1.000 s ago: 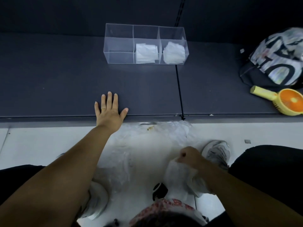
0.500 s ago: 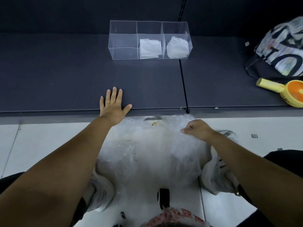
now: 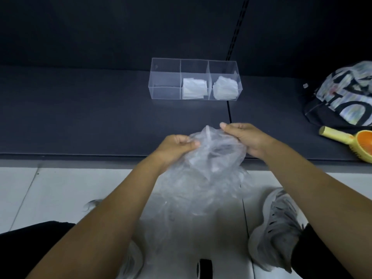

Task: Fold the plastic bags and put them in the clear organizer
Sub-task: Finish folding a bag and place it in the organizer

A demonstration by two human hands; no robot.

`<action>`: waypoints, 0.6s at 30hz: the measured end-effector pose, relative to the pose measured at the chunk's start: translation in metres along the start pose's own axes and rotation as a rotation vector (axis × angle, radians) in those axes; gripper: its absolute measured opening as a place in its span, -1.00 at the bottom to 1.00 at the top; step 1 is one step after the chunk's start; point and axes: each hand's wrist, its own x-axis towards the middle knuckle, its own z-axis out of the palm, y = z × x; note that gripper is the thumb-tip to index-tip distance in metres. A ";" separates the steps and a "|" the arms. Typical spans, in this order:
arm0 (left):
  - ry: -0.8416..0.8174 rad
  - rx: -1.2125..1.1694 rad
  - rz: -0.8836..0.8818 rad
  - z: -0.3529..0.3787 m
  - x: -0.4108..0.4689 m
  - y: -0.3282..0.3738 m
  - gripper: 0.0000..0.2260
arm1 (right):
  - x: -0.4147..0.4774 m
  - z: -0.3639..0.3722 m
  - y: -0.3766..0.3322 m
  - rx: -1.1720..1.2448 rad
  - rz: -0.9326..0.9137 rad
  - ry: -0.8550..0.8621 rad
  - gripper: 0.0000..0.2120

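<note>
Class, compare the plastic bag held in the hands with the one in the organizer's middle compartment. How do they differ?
The held bag is loose and crumpled; the folded bag is a flat, neat square. The held bag is gripped by the left hand and right hand; the folded bag lies untouched inside the clear organizer. Both are translucent plastic.

Shop aisle, low dark display shelf [image 3: 100, 117], slotted upright rail [image 3: 237, 27], white tiled floor [image 3: 50, 188]

Organizer [image 3: 165, 94] on shelf [image 3: 80, 117], folded bags [image 3: 194, 88] in mid & R compartments; loose bag [image 3: 213, 160] in front.
</note>
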 end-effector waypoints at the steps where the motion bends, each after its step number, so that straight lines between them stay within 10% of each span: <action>1: 0.051 -0.052 -0.010 -0.007 0.002 0.002 -0.76 | 0.005 -0.003 -0.001 -0.039 0.012 0.042 -0.54; 7: 0.299 -0.217 -0.035 -0.028 0.018 0.016 -0.71 | 0.023 -0.009 -0.008 -0.394 -0.183 0.641 -0.69; 11: 0.448 -0.319 0.014 -0.017 0.027 0.029 -0.78 | -0.007 0.033 -0.035 -0.221 -0.386 0.242 -0.42; 14: 0.463 -0.419 0.050 -0.006 0.026 0.036 -0.78 | -0.013 0.079 -0.027 -0.580 -0.368 0.129 -0.16; 18: 0.475 -0.488 0.065 0.003 0.023 0.040 -0.79 | 0.000 0.095 -0.016 -0.398 -0.457 0.473 -0.77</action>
